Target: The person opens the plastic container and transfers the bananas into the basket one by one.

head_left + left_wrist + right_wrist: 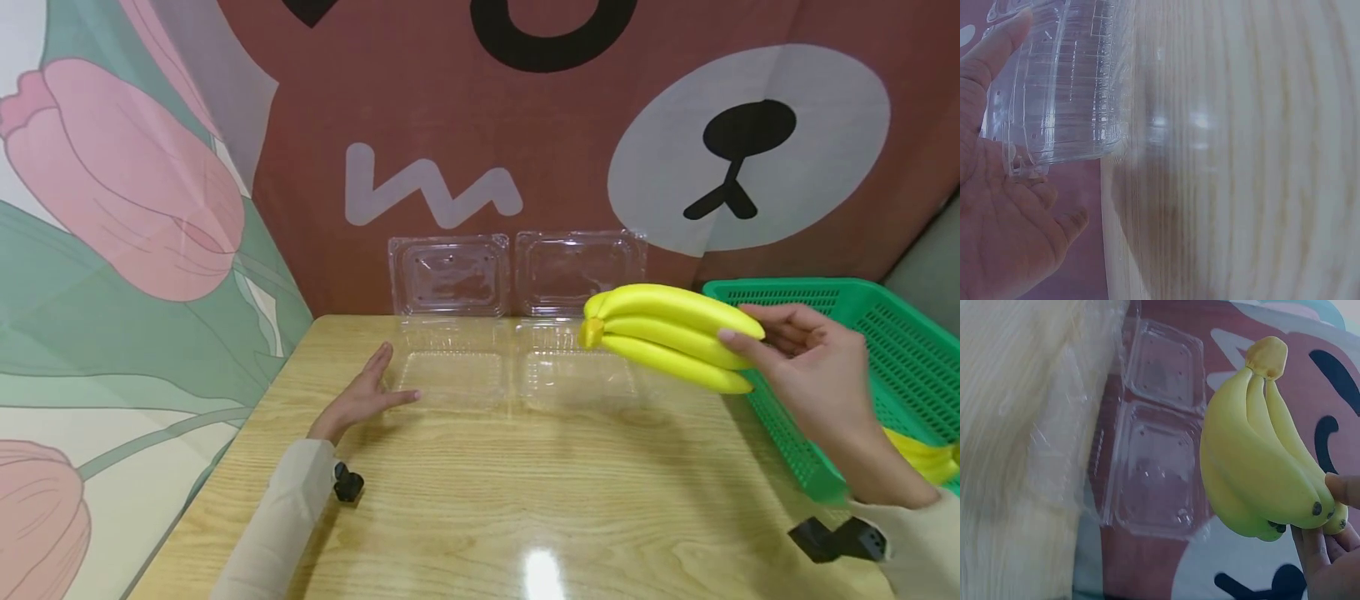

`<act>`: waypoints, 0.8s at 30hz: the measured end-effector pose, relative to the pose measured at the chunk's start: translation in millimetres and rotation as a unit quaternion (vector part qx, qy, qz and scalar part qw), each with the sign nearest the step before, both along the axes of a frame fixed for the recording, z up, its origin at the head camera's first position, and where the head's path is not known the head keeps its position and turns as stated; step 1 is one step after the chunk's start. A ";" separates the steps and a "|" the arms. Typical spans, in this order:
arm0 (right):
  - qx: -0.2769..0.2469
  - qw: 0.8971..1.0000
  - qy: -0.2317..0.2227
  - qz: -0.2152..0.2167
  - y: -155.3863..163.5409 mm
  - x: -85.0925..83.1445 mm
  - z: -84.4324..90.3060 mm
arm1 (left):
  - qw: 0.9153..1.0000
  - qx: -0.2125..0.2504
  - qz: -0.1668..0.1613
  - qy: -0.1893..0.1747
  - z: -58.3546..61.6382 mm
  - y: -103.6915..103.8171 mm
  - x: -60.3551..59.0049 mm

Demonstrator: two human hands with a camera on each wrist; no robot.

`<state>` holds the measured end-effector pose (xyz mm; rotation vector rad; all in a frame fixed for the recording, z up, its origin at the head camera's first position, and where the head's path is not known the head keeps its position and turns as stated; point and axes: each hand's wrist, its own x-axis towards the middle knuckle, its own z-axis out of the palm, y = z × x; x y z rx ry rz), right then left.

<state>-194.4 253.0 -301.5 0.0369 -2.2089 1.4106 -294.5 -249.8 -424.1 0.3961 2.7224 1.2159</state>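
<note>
My right hand point(813, 367) grips a bunch of yellow bananas point(667, 333) by the tips, its stem end pointing left, raised above the table by the green basket. In the right wrist view the bananas point(1254, 456) hang with the stem up, thumb on one side and fingers beneath. My left hand point(367, 396) has its thumb and fingers spread at the left edge of a clear plastic clamshell box point(453, 375), whose lid point(450, 275) stands raised behind it. A second clear box point(577, 379) with its lid point(581, 271) up sits beside it on the right.
A green plastic basket point(787, 442) stands at the table's right, with another yellow bunch point(926, 458) partly behind my right wrist. The wooden table point(480, 492) meets a brown cartoon-bear cloth point(450, 100) at the back. A flowered cloth point(135, 333) hangs on the left.
</note>
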 end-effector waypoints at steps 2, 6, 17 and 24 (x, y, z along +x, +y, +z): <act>0.001 1.000 0.002 -0.013 6.9 2.9 2.4 | 1.000 -0.001 -0.001 -0.001 0.6 1.0 0.1; -0.004 0.999 -0.001 -0.032 19.6 8.5 8.0 | 1.000 0.001 -0.001 -0.004 2.2 0.8 0.9; -0.019 0.996 0.021 -0.084 55.4 14.0 14.8 | 1.000 -0.006 0.002 -0.013 1.0 -2.4 -0.5; -0.033 0.989 0.091 -0.113 69.3 13.5 16.1 | 1.000 0.000 -0.001 -0.010 -1.1 -2.7 -1.0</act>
